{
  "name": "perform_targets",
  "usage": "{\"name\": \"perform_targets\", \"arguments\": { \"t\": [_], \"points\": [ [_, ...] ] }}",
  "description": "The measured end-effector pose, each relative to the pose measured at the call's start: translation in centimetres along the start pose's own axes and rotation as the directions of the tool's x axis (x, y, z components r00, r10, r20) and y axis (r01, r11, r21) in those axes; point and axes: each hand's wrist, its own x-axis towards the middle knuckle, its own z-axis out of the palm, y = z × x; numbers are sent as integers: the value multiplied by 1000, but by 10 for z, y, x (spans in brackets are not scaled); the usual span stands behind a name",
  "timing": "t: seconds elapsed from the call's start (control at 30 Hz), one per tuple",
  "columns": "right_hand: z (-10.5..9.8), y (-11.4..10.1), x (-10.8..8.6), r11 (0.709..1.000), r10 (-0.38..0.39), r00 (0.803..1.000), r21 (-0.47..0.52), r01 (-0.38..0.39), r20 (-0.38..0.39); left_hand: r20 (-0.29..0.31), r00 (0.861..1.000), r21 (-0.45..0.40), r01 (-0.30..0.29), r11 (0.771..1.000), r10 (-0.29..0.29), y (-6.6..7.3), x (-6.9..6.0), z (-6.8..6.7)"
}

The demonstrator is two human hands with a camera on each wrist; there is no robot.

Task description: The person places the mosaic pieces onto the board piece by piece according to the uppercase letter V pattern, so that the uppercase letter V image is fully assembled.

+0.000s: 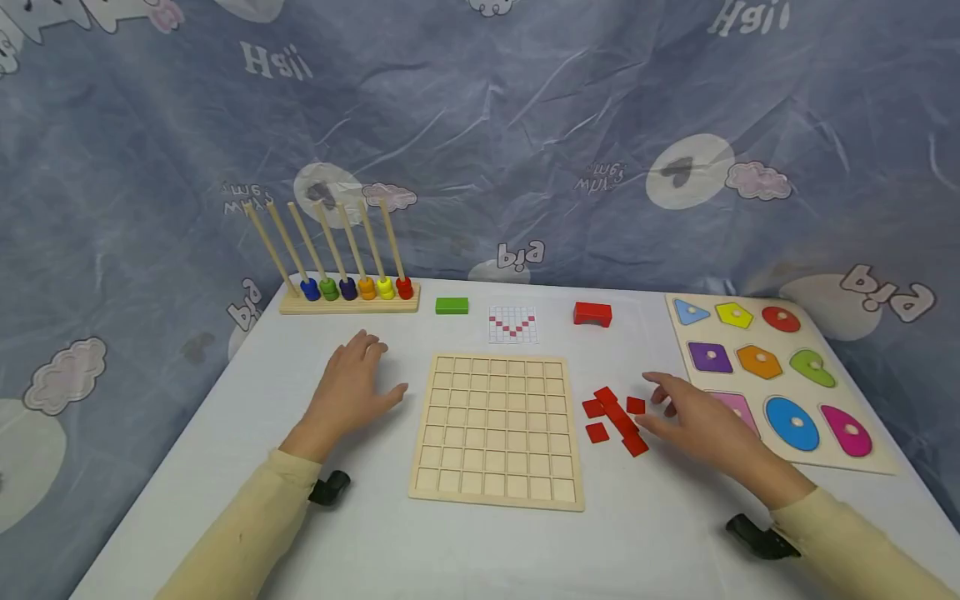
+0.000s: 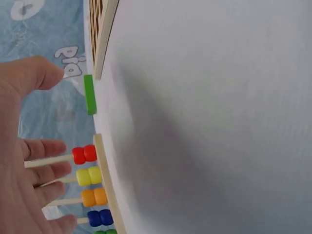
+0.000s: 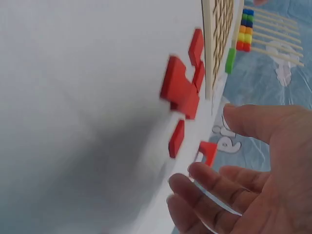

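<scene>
Red tiles [image 1: 619, 419] are seen scattered just left of the right hand [image 1: 705, 425], several bunched in a slanting row and others set loose around it. Nothing is gripped by that hand; its thumb and fingers are parted, with the fingers gently bent. Between the two hands, a wooden grid board [image 1: 497, 431] is laid flat, its visible squares unfilled. To the board's left, the left hand [image 1: 347, 392] is held with thumb and fingers spread, and nothing is grasped. Beyond the left hand, a bead rack [image 1: 348, 305] is placed, with a green block [image 1: 452, 306] ahead and to the right. Ahead and left of the right hand, a red block [image 1: 592, 314] and a printed pattern card [image 1: 513, 325] are set out; a shape puzzle [image 1: 776, 387] is partly covered by that hand.
</scene>
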Motion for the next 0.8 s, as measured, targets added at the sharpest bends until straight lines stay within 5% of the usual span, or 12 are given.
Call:
{"name": "perform_targets", "arguments": {
  "t": [0.17,0.43,0.8],
  "points": [
    [11,-1,-4,1000,11,999,29,-12,30,27,998,-142,-44,989,48,5,-1,4],
    [26,-2,-10,999,-50,999,0,50,-14,153,986,-278,-16,960,61,12,-5,15],
    [29,-6,-11,999,-51,998,-12,51,-21,316,939,-344,-21,939,137,17,-8,25]
  ]
}}
